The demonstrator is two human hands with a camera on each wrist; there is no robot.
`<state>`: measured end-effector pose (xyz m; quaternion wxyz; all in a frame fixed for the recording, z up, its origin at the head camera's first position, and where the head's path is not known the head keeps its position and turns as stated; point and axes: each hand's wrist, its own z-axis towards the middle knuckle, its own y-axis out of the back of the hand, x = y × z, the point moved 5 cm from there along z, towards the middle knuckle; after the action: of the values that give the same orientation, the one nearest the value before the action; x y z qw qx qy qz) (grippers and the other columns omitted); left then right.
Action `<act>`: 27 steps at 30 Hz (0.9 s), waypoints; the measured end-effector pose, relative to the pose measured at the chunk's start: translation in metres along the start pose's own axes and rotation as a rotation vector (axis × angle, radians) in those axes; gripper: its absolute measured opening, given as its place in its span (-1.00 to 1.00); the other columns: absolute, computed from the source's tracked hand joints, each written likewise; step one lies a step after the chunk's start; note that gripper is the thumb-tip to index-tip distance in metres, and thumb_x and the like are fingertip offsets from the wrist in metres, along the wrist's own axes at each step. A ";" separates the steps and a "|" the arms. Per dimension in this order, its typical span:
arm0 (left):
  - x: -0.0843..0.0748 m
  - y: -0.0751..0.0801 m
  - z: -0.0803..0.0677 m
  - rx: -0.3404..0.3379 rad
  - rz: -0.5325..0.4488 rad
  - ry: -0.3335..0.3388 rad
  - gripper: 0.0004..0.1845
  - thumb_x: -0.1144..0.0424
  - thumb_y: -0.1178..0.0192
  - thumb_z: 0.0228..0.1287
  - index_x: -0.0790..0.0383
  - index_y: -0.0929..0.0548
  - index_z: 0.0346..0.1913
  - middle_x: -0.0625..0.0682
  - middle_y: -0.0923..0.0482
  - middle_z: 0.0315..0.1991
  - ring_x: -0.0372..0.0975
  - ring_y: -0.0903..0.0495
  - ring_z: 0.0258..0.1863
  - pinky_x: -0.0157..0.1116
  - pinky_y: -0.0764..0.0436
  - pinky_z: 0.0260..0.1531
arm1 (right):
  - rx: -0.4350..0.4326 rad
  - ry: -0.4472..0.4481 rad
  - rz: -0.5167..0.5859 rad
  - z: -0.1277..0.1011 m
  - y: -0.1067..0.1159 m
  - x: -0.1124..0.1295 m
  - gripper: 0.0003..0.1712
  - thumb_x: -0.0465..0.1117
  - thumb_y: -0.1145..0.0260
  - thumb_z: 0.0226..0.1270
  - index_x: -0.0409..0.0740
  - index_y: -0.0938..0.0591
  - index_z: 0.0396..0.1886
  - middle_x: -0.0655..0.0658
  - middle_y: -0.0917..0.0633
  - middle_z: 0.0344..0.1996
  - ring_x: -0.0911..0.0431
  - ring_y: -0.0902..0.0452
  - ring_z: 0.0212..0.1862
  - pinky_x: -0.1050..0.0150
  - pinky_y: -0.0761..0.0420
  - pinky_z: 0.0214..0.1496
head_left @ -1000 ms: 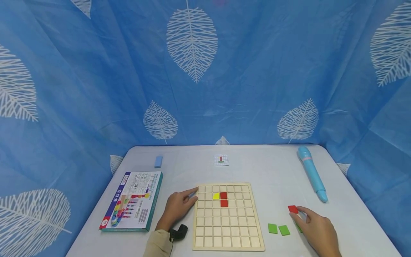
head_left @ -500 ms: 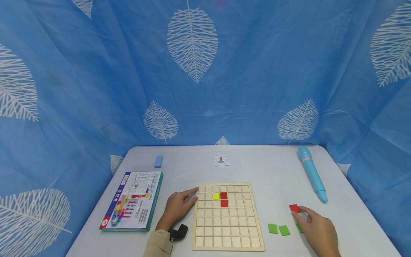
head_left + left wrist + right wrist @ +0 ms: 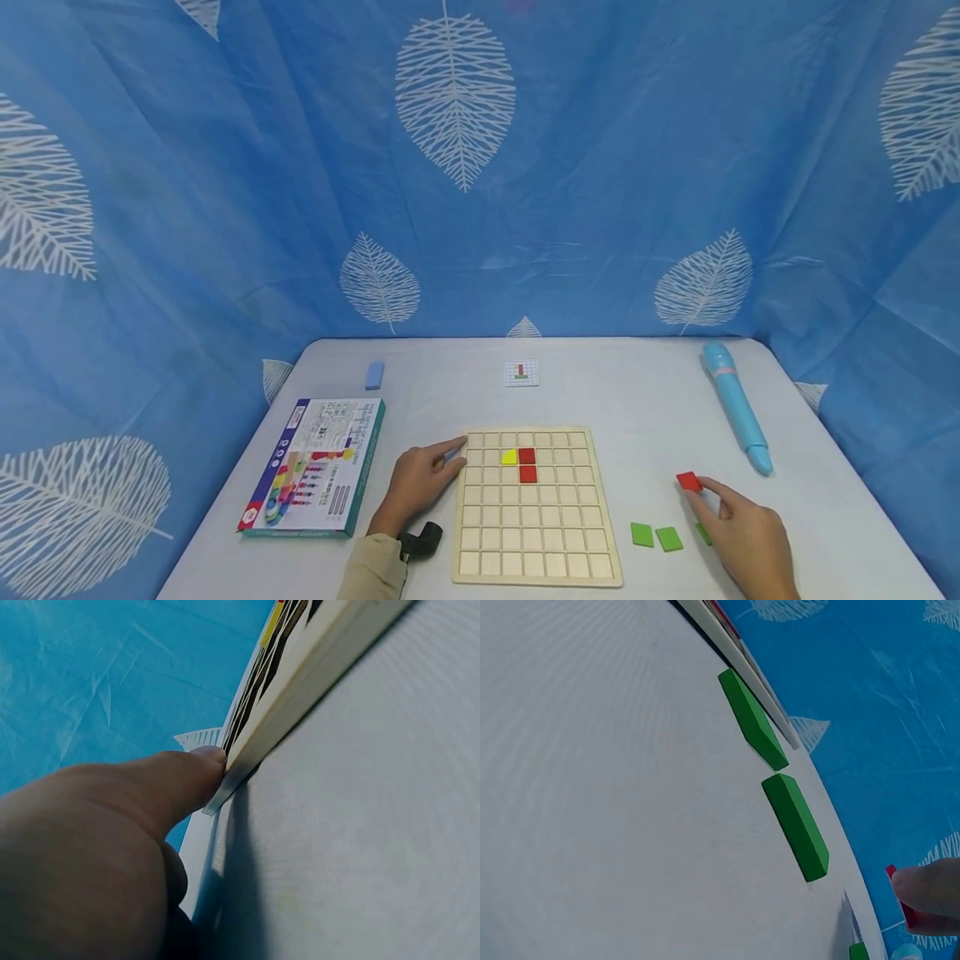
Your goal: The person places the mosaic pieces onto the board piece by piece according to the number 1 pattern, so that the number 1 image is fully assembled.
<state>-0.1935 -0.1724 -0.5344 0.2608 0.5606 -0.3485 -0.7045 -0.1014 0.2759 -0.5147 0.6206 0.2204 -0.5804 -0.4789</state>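
My left hand (image 3: 422,482) touches the left edge of a wooden grid board (image 3: 491,540) with extended index finger and thumb; a fingertip (image 3: 210,754) meets the board's side in the left wrist view. On the board, a yellow piece (image 3: 509,457) with one rounded corner lies left of a red tile (image 3: 527,456), and a second red tile (image 3: 528,474) is directly below that one. To the right, my right hand (image 3: 750,537) pinches a red square tile (image 3: 687,481) between thumb and index finger. Two green tiles (image 3: 641,534) lie nearby, and a third (image 3: 703,533) is partly hidden by that hand.
A small pattern card (image 3: 521,373) lies behind the board. At the left are a flat printed box (image 3: 315,467) and a small blue block (image 3: 374,375). A light blue microphone-shaped thing (image 3: 737,408) lies at the right. Blue leaf-print cloth (image 3: 570,167) hangs behind the table.
The red tile in my right hand has risen slightly away from the green tiles. My left hand stays at the board's edge. The head view has shifted a little.
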 end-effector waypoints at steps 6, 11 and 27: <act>-0.001 0.000 0.001 0.001 0.000 0.002 -0.57 -0.07 -0.29 0.41 -0.10 -0.69 0.27 -0.25 -0.21 -0.74 -0.40 -0.13 -0.74 -0.39 -0.18 -0.63 | 0.005 0.022 -0.007 0.000 0.001 0.005 -0.52 -0.15 -0.55 0.21 -0.38 -0.73 0.03 0.01 -0.26 -0.81 0.09 -0.17 -0.70 0.25 -0.16 -0.61; -0.001 0.000 0.001 0.004 0.005 0.006 -0.58 -0.08 -0.29 0.41 -0.11 -0.69 0.27 -0.25 -0.21 -0.75 -0.40 -0.13 -0.73 -0.39 -0.18 -0.63 | -0.022 0.061 -0.017 0.002 0.001 0.009 -0.53 -0.15 -0.57 0.18 -0.37 -0.74 0.00 0.03 -0.25 -0.81 0.11 -0.15 -0.70 0.26 -0.15 -0.61; 0.002 -0.002 0.001 0.001 0.007 0.000 -0.57 -0.07 -0.29 0.41 -0.11 -0.69 0.28 -0.25 -0.21 -0.75 -0.40 -0.12 -0.74 -0.39 -0.17 -0.63 | -0.031 0.161 -0.018 0.006 0.009 0.024 -0.54 -0.19 -0.57 0.15 -0.35 -0.75 0.01 0.08 -0.24 -0.81 0.15 -0.11 -0.71 0.28 -0.13 -0.62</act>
<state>-0.1953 -0.1723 -0.5369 0.2630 0.5593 -0.3508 -0.7035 -0.1073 0.2615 -0.4941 0.6643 0.2537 -0.5192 -0.4742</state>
